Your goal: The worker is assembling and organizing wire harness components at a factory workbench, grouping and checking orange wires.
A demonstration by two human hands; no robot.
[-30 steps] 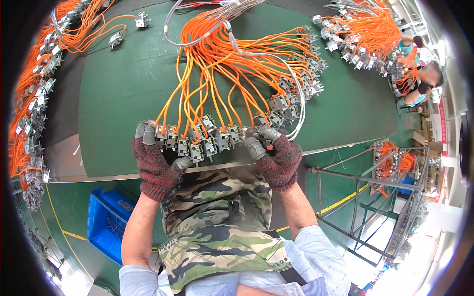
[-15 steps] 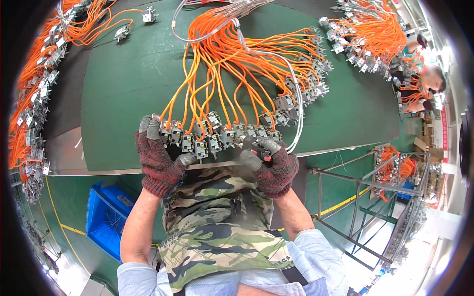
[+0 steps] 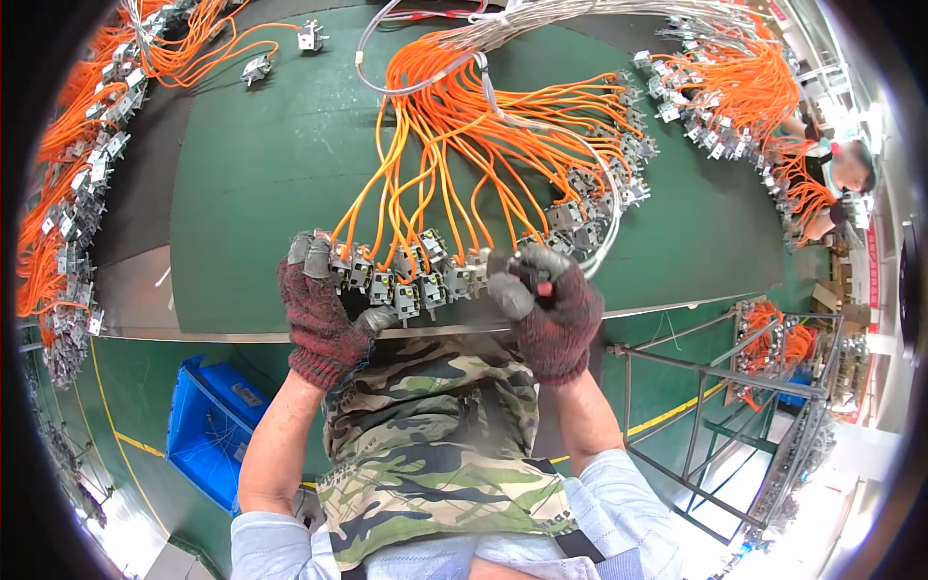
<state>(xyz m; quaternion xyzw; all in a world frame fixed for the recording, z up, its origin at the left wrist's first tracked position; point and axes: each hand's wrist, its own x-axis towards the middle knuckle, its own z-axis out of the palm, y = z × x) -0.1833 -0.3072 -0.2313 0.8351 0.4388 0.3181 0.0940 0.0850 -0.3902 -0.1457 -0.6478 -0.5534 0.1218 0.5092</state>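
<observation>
A row of small metal connector blocks (image 3: pixel 411 275) hangs on orange wires (image 3: pixel 454 145) over the near edge of the green table (image 3: pixel 261 164). My left hand (image 3: pixel 319 309), in a dark red knit glove, grips the left end of the row. My right hand (image 3: pixel 546 300), gloved the same way, closes on the right end, and a small red part shows between its fingers. The wires fan back to a bundle tied with grey cable (image 3: pixel 503 29) at the far side.
More orange wire harnesses lie along the left rim (image 3: pixel 68 164) and at the far right (image 3: pixel 735 87), where another person (image 3: pixel 841 179) works. A blue crate (image 3: pixel 217 416) sits on the floor at lower left. A metal frame rack (image 3: pixel 735 416) stands at right.
Both hands have drawn closer together along the row of blocks, the right hand moving left. The blocks are bunched tighter between them.
</observation>
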